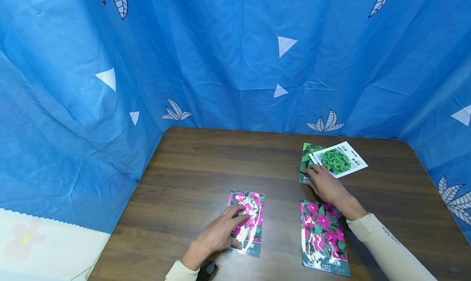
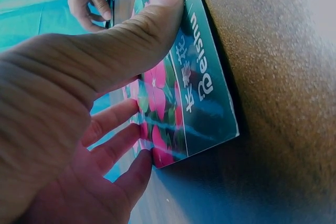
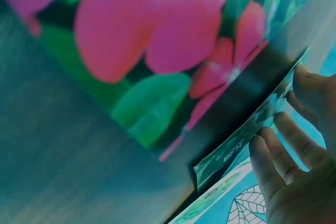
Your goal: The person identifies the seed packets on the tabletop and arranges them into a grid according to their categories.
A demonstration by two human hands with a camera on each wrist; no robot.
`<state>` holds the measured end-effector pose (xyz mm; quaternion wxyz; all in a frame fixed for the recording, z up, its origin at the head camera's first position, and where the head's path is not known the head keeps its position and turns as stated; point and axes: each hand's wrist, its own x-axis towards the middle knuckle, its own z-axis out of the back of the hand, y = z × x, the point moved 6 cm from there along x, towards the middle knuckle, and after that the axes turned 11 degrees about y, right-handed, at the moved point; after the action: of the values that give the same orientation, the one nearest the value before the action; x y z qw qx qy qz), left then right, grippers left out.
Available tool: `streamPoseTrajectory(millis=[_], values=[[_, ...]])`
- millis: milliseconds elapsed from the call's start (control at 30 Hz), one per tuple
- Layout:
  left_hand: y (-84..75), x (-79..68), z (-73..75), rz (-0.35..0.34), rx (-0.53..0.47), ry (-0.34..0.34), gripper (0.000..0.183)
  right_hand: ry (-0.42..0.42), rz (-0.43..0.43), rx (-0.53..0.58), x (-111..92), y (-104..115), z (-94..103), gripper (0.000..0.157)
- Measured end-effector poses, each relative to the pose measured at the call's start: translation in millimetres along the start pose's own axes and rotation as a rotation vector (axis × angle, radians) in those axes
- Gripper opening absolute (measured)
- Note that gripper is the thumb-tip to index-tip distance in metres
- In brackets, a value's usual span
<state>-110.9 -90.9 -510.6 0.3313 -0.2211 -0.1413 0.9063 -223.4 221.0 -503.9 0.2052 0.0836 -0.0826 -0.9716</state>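
In the head view my left hand (image 1: 217, 232) rests on the left seed packet (image 1: 254, 248), which has pink flowers and a dark green lower band. Its fingers are spread over the packet; in the left wrist view the thumb (image 2: 163, 11) lies across the printed band. My right hand (image 1: 327, 187) touches the lower part of a green leafy packet (image 1: 306, 154), fingers loosely spread. A white packet with a leafy picture (image 1: 336, 162) partly overlaps the green one. Nearer me, beneath the right wrist, lies a second pink-flower packet (image 1: 324, 236).
The brown wooden table (image 1: 206, 162) has rounded far corners. A blue patterned curtain (image 1: 220, 60) stands behind it and along both sides. At the lower left hangs a cream cloth with a flower print (image 1: 48, 248).
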Motion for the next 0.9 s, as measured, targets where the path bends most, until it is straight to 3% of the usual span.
streamPoseTrajectory(millis=[500,900], values=[[0.7,0.2,0.9,0.009,0.009,-0.001,0.082,-0.032,-0.004,0.028,0.1,0.0,-2.1,0.036],[2.1,0.6,0.7,-0.002,0.000,-0.012,0.082,0.018,-0.015,0.054,3.3,-0.6,-2.5,0.036]])
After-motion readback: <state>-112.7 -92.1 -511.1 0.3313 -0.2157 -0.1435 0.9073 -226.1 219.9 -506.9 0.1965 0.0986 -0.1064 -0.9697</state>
